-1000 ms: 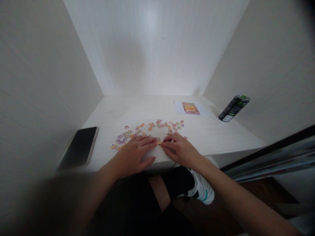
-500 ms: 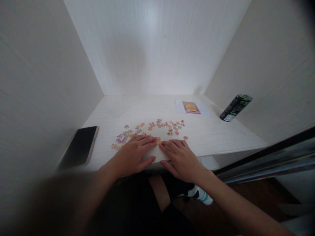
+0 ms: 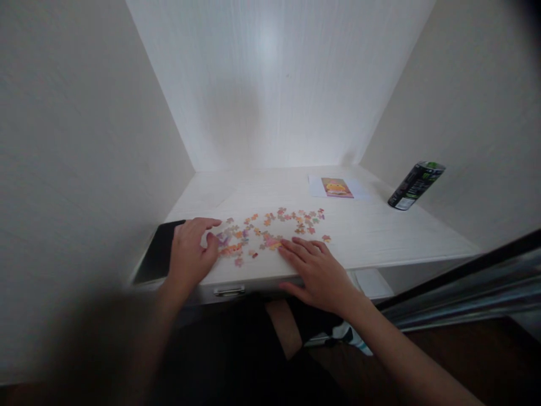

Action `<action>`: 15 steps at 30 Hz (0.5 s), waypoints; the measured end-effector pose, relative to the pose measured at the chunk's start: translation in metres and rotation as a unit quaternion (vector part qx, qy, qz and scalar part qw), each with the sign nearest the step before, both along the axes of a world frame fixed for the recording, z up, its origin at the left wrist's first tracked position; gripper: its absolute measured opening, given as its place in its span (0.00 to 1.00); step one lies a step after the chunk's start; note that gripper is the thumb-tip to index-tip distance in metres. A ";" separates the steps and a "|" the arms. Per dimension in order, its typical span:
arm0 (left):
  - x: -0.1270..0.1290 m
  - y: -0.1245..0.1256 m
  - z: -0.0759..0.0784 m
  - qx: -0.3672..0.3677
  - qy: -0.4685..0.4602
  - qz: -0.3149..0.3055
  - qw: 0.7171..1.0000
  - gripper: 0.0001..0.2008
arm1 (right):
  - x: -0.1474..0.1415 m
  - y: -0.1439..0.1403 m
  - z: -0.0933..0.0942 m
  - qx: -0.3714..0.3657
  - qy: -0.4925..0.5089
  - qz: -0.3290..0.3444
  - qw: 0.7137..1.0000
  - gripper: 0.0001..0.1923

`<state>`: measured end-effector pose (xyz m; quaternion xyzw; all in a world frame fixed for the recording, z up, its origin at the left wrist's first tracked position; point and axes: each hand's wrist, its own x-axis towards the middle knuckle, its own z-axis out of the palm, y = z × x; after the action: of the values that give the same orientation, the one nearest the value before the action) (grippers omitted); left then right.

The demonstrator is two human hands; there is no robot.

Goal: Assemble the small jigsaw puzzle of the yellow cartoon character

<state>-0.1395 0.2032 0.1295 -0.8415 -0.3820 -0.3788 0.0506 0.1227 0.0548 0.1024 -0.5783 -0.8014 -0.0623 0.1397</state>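
Observation:
Several small jigsaw puzzle pieces [image 3: 230, 248] lie scattered across the white desk [image 3: 262, 274]. My left hand [image 3: 192, 248] hovers at the left end of the scatter, thumb and index finger apart with nothing visible between them. Flat on the desk rests my right hand [image 3: 310, 268], its fingers stretched out. Its fingertips touch or nearly touch a small pink and yellow cluster of puzzle pieces [image 3: 274, 243]; whether these are joined I cannot tell.
A dark phone [image 3: 158, 256] lies at the left beside my left hand. Toward the back right is a picture card [image 3: 337, 188] with a yellow figure. A black can [image 3: 416, 185] stands at the right. Panels enclose the desk, and a drawer handle [image 3: 229, 291] shows at its front.
My left hand has moved left, away from the middle, and its thumb and index finger have spread. My right hand stays near the middle pieces. The view has shifted slightly.

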 end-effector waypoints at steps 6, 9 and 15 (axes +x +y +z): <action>-0.034 0.007 0.012 -0.075 0.044 0.070 0.994 0.13 | -0.002 0.000 -0.003 0.026 0.009 -0.018 0.999 0.34; -0.039 0.005 0.013 -0.123 0.095 0.071 0.985 0.14 | -0.003 0.000 -0.003 0.037 0.009 -0.026 0.999 0.34; -0.044 0.002 0.013 -0.193 0.171 -0.001 0.966 0.20 | -0.005 0.000 -0.002 0.045 0.009 -0.038 0.998 0.36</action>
<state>-0.1832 0.2052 0.1423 -0.8878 -0.4328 -0.1486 -0.0487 0.1182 0.0545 0.1001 -0.6018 -0.7741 -0.0980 0.1705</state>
